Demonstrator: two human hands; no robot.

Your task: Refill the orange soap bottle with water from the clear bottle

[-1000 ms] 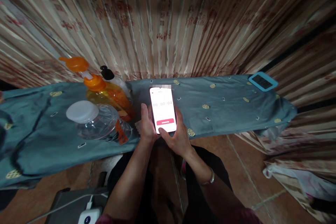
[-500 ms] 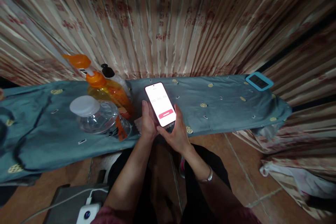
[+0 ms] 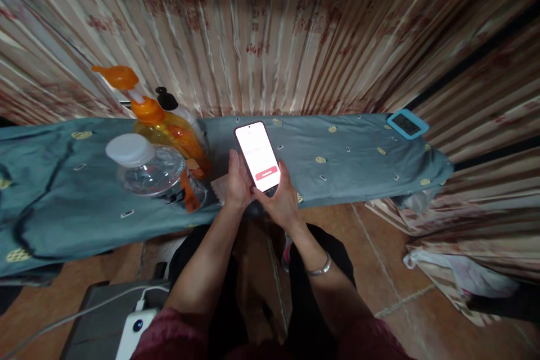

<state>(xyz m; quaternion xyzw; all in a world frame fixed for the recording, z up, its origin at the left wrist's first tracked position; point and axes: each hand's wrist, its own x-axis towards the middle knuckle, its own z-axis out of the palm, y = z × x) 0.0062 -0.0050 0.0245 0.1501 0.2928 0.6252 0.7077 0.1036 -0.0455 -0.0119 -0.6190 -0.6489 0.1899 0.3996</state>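
Note:
A smartphone (image 3: 258, 153) with a bright white screen and a red button near its lower end is held above the front edge of the cloth-covered table. My left hand (image 3: 238, 183) grips its left side, thumb along the edge. On the lower right side my right hand (image 3: 280, 194) closes around the phone, its thumb at the bottom corner. Digits across the screen are too washed out to read. Just left of my left hand, a small pale wrapper or cloth piece (image 3: 219, 188) with a zigzag edge lies on the table.
Left of my hands stand a clear bottle with a white cap (image 3: 152, 171), an orange pump bottle (image 3: 177, 135) and a black-topped pump bottle (image 3: 185, 115). A blue-framed digital clock (image 3: 407, 124) lies at the table's right end. Below left, a cabled white device (image 3: 135, 332) rests on a grey surface.
The view has shifted slightly, so the table and bottles appear higher and a little further left. Both hands keep their hold on the smartphone.

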